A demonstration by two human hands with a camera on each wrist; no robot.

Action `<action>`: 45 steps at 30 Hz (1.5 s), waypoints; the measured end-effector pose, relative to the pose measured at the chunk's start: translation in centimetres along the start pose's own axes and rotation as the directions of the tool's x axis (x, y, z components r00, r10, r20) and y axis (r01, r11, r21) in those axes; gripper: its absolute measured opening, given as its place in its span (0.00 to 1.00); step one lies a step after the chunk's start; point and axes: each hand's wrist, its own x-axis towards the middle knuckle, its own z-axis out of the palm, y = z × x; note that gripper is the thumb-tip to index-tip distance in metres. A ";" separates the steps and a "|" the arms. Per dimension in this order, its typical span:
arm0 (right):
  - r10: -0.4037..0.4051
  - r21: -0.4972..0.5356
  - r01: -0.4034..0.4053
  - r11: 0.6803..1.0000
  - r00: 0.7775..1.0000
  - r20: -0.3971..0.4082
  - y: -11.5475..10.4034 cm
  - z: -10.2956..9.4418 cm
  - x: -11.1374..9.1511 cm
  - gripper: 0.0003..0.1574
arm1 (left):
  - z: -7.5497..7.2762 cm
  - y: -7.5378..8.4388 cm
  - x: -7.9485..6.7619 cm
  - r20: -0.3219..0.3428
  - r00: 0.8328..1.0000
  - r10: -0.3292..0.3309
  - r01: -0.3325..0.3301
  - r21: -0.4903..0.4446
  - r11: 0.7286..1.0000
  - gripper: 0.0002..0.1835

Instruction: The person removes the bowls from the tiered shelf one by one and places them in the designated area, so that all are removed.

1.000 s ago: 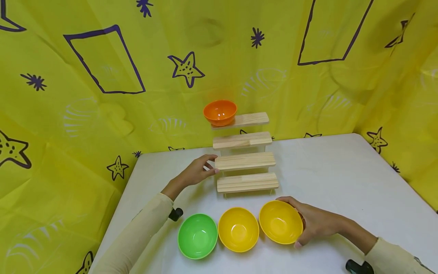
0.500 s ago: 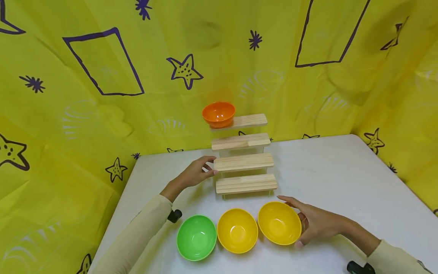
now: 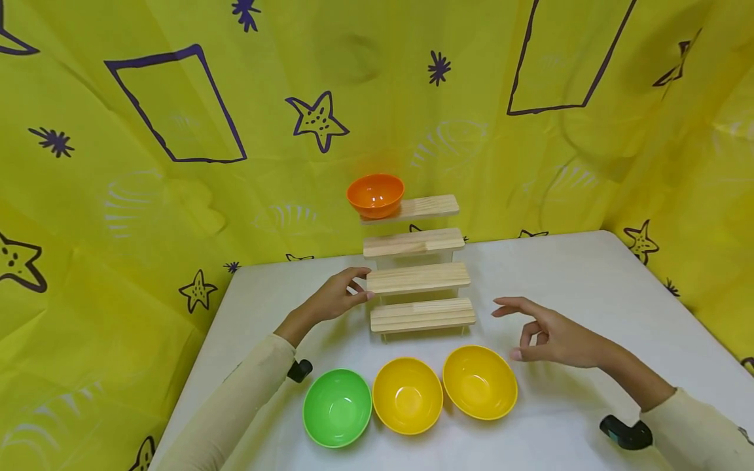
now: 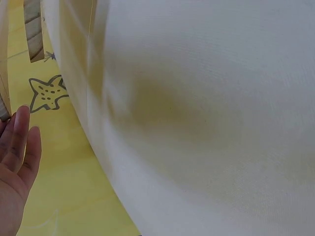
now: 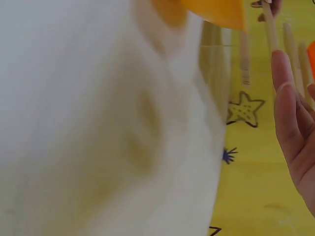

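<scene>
A stepped wooden display stand (image 3: 421,278) with several pale planks stands on the table. My left hand (image 3: 334,297) holds the left end of a lower-middle plank, thumb at its front and a finger at its back. On the top plank's left end sits an orange bowl (image 3: 376,196). In front of the stand a green bowl (image 3: 338,408), a yellow bowl (image 3: 408,396) and a second yellow bowl (image 3: 480,383) form a row, the second one tilted slightly. My right hand (image 3: 554,333) hovers right of that bowl, apart from it, fingers loosely bent and holding nothing.
The white table (image 3: 559,281) runs back to a yellow printed cloth (image 3: 383,85), which rises behind the stand and along both sides. Dark wrist devices sit on both sleeves, the right one (image 3: 626,433) near the table's front.
My right hand has let go of the right yellow bowl and moved up and away to the right. The left hand stays at the stand; the bowls keep their places.
</scene>
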 end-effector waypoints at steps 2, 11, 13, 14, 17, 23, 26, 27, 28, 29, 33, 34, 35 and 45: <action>-0.013 -0.024 0.012 1.000 0.999 -0.036 -0.6 -0.6 0.8 0.46 | 0.0 -0.1 -0.1 -0.001 1.000 0.001 -0.001 0.002 1.000 0.32; -0.025 -0.044 0.021 0.999 0.994 -0.109 -3.4 -2.6 5.3 0.37 | 0.0 -0.2 0.0 0.005 1.000 -0.005 0.005 0.005 1.000 0.32; -0.019 -0.030 0.016 0.999 0.994 -0.109 -3.8 -2.9 6.5 0.36 | 0.0 -0.2 -0.1 0.007 1.000 -0.002 0.002 0.003 1.000 0.32; -0.012 -0.022 0.009 1.000 0.994 -0.107 -4.0 -3.0 7.1 0.36 | 0.0 -0.2 -0.1 0.008 1.000 -0.001 0.001 0.004 1.000 0.33; 0.010 -0.002 -0.010 1.000 0.994 -0.111 -4.7 -3.4 8.9 0.37 | -0.1 -0.2 -0.1 0.009 1.000 -0.001 0.001 0.000 1.000 0.33; 0.071 0.063 -0.062 0.996 0.987 -0.141 -6.1 -4.5 12.1 0.36 | -0.2 -0.2 -0.1 0.009 1.000 0.000 0.000 -0.006 1.000 0.33; 0.097 0.094 -0.083 0.992 0.982 -0.161 -7.0 -5.0 13.6 0.35 | -0.2 -0.1 -0.1 0.012 1.000 -0.001 0.001 -0.009 1.000 0.33; 0.101 0.102 -0.085 0.991 0.981 -0.165 -7.2 -5.1 14.1 0.36 | -0.2 -0.1 -0.1 0.012 1.000 0.001 -0.001 -0.010 1.000 0.33; 0.103 0.108 -0.086 0.990 0.980 -0.172 -7.4 -5.3 14.6 0.36 | -0.1 -0.1 -0.1 0.012 1.000 0.002 -0.002 -0.009 1.000 0.33; 0.108 0.117 -0.088 0.989 0.978 -0.178 -7.6 -5.4 15.1 0.36 | -0.1 -0.1 -0.1 0.012 1.000 0.005 -0.005 -0.008 1.000 0.33; 0.115 0.138 -0.090 0.986 0.976 -0.183 -8.0 -5.6 17.0 0.38 | -0.1 -0.3 0.0 0.008 1.000 0.021 -0.021 -0.008 1.000 0.32; 0.122 0.144 -0.096 0.985 0.975 -0.183 -8.0 -5.6 17.5 0.37 | -0.1 -0.3 0.0 0.009 1.000 0.023 -0.023 -0.009 1.000 0.32; 0.129 0.150 -0.102 0.983 0.975 -0.182 -8.1 -5.6 17.9 0.37 | -0.1 -0.3 0.0 0.009 1.000 0.026 -0.026 -0.010 1.000 0.32; 0.173 0.221 -0.137 0.966 0.973 -0.155 -9.0 -5.4 21.5 0.45 | -0.1 -0.4 0.1 0.014 1.000 0.009 -0.009 0.005 1.000 0.33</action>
